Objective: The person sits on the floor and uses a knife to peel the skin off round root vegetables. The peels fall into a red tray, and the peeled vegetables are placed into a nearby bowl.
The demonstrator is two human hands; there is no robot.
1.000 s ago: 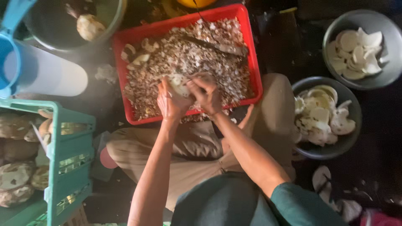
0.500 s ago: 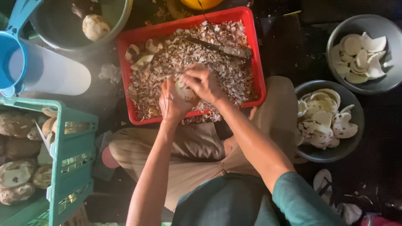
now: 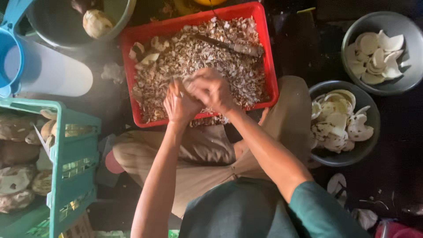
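A red tray (image 3: 270, 66) full of brown shavings (image 3: 198, 53) rests across my lap. Over its near side, my left hand (image 3: 177, 105) and my right hand (image 3: 212, 90) are pressed together, both blurred. They close around a pale coconut piece (image 3: 190, 79), and only a sliver of it shows between the fingers. I cannot tell whether the right hand also holds a tool. A long dark blade-like tool (image 3: 229, 46) lies on the shavings at the tray's far side.
Two grey bowls with white coconut pieces sit to the right, one near (image 3: 374, 132) and one farther (image 3: 412, 66). A green crate (image 3: 75, 145) of brown husked pieces stands at the left. Behind it are a blue jug (image 3: 11, 61) and a bucket (image 3: 57, 39) holding one round coconut (image 3: 97, 23).
Both hands moved slightly toward the tray's middle and closed tighter over the pale piece, which was easier to see before. The view also shifted a little.
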